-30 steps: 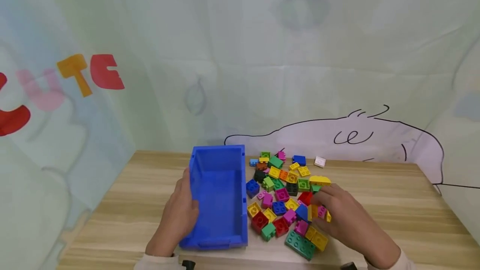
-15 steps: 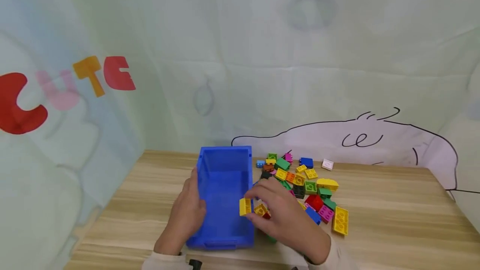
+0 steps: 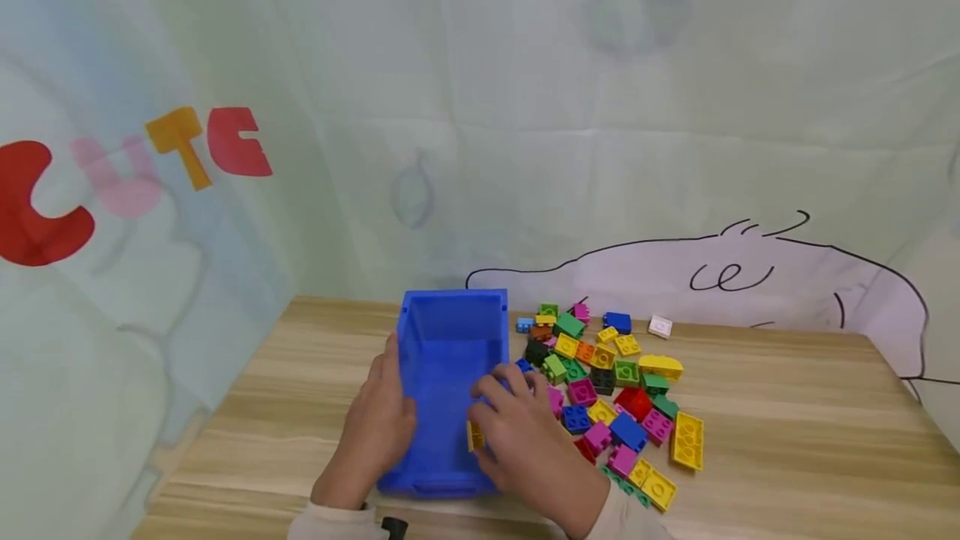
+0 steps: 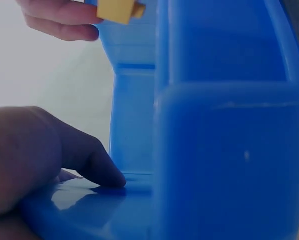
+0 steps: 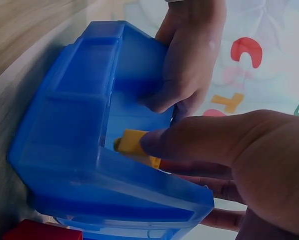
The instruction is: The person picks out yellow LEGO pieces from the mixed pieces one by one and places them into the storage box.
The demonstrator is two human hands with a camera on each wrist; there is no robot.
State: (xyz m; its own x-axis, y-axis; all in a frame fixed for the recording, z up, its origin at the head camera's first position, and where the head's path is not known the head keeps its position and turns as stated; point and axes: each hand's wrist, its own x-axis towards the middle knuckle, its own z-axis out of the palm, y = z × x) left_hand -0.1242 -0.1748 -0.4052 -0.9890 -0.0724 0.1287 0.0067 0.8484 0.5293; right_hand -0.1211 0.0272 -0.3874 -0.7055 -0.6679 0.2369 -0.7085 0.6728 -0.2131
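A blue plastic bin [image 3: 442,486] stands on the wooden table. My left hand [image 3: 381,427] grips its left wall; in the left wrist view the thumb [image 4: 97,162] bends over the wall onto its inner face. Over the bin's right wall reaches my right hand [image 3: 525,436], pinching a yellow toy building brick [image 3: 476,436]. The right wrist view has this brick [image 5: 134,142] just inside the rim, between thumb and fingers. It also shows at the top of the left wrist view as a yellow brick [image 4: 117,10] with a stud. The bin's visible floor is bare blue.
Right of the bin spreads a pile of loose bricks in many colours, among them a blue brick [image 3: 628,432], a long yellow brick [image 3: 687,442] and a white brick [image 3: 660,326]. Part of the pile is hidden behind my right hand. A printed cloth [image 3: 480,148] hangs behind the table [image 3: 787,423].
My right hand has moved left from the pile to over the bin, carrying the yellow brick, and has dipped slightly since half a second ago. My left hand keeps its grip on the bin.
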